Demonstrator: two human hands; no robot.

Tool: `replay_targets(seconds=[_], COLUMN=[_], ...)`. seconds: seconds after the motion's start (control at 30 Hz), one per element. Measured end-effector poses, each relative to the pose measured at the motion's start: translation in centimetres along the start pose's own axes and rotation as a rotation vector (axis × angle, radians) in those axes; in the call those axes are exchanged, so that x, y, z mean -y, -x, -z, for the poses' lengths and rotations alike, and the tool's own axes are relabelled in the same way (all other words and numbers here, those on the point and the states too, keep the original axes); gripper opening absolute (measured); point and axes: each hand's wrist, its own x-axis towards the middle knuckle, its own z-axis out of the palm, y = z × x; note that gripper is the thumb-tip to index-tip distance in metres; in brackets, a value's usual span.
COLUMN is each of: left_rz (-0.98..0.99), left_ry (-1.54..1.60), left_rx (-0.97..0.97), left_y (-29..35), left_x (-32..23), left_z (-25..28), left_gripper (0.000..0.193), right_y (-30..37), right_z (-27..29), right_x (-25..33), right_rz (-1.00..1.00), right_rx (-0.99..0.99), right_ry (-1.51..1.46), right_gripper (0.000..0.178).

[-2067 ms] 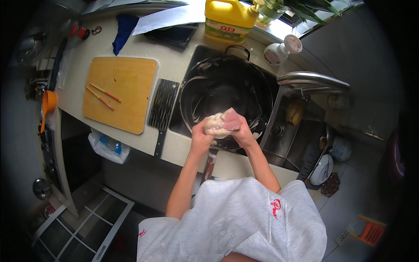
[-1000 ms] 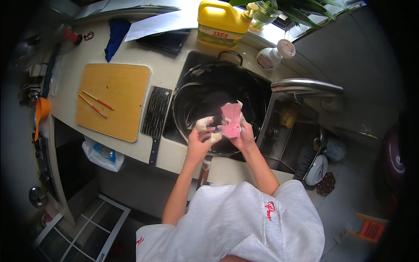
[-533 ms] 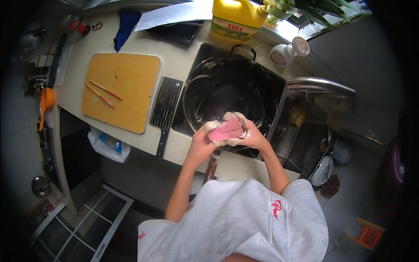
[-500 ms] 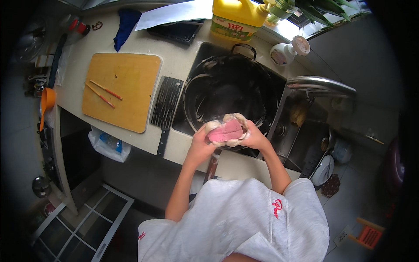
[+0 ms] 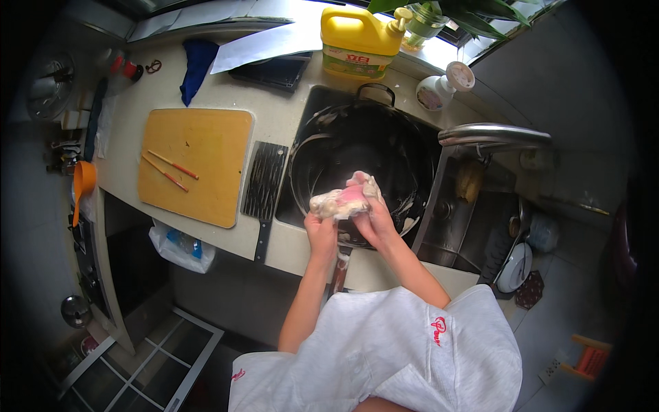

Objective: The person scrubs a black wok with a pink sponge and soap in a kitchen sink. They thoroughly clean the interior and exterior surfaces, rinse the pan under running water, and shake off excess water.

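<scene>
Both my hands grip a bunched, wet pink and off-white cloth (image 5: 350, 199) above the near part of a large black wok (image 5: 371, 147). My left hand (image 5: 321, 235) is closed on its left end. With curled fingers, my right hand (image 5: 375, 223) holds the other end, partly hidden by the folds. Whitish suds streak the wok's inside wall. The wok's brown handle (image 5: 339, 271) points toward me below my hands, and a loop handle (image 5: 375, 89) stands at its far rim.
Left of the wok lies a cleaver (image 5: 265, 182), then a yellow cutting board (image 5: 195, 130) with two chopsticks (image 5: 171, 172). A yellow jug (image 5: 360, 44) and a white pump bottle (image 5: 434, 93) stand behind. On the right are a metal faucet (image 5: 494, 134) and sink (image 5: 446, 233).
The cloth has gone from a flat pink face between my hands to a twisted bundle. My right hand has turned and shifted left. The whole view has moved slightly.
</scene>
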Motion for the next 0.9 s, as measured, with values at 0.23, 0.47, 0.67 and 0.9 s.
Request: replay_targets(seconds=[0.23, 0.47, 0.67, 0.9], left_rz=[0.102, 0.015, -0.211, -0.078], left_ry=[-0.41, -1.18, -1.266, -1.031], left_rx=[0.113, 0.218, 0.169, 0.223], left_y=[0.0, -0.5, -3.8, -7.4], left_x=[1.0, -0.1, 0.5, 3.4], left_z=[0.5, 0.0, -1.4, -1.3], left_gripper=[0.027, 0.016, 0.019, 0.043], right_y=[0.2, -2.1, -3.7, -5.9], right_z=[3.7, 5.8, 2.5, 4.0], right_x=[0.8, 3.6, 5.5, 3.3], right_rz=[0.087, 0.275, 0.628, 0.375], right_rx=[0.074, -0.084, -0.079, 0.216], right_ry=[0.515, 1.116, 1.335, 1.505], right_gripper=[0.041, 0.031, 0.045, 0.036])
